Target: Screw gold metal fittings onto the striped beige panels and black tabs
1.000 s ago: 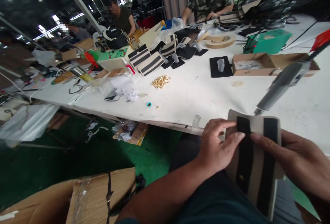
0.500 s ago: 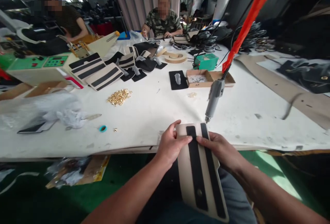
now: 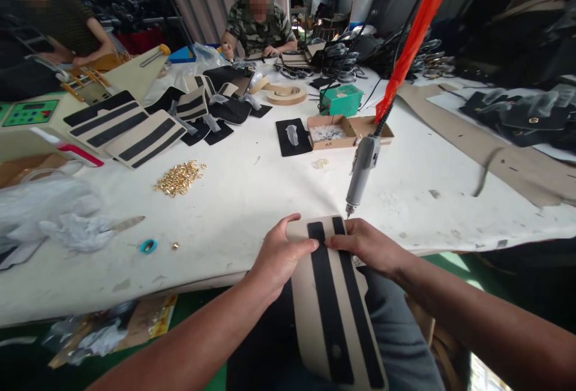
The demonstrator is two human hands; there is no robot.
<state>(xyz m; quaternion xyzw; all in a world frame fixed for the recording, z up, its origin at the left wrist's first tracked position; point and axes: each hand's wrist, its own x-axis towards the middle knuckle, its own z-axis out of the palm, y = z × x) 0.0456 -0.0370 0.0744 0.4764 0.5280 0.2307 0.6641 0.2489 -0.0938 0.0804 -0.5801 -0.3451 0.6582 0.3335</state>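
A beige panel with two black stripes (image 3: 333, 313) lies across my lap, its top end on the white table's edge (image 3: 252, 199). My left hand (image 3: 279, 256) grips its upper left corner, thumb on top. At the upper right, my right hand (image 3: 366, 246) pinches the panel, fingers over a black stripe. Just beyond the panel's top hangs a grey electric screwdriver (image 3: 360, 172) on an orange cord (image 3: 411, 37), tip down.
A heap of gold rivets (image 3: 177, 177), a small blue ring (image 3: 148, 246), crumpled plastic (image 3: 67, 214), more striped panels (image 3: 128, 130), cardboard trays (image 3: 348, 130) and a green box (image 3: 341, 100) sit on the table. One person in camouflage sits at the far end, another at far left.
The view swung right and steadied over the table. Both hands kept hold of the striped panel, which now sits lower and more centred, its top closer to the screwdriver's tip.
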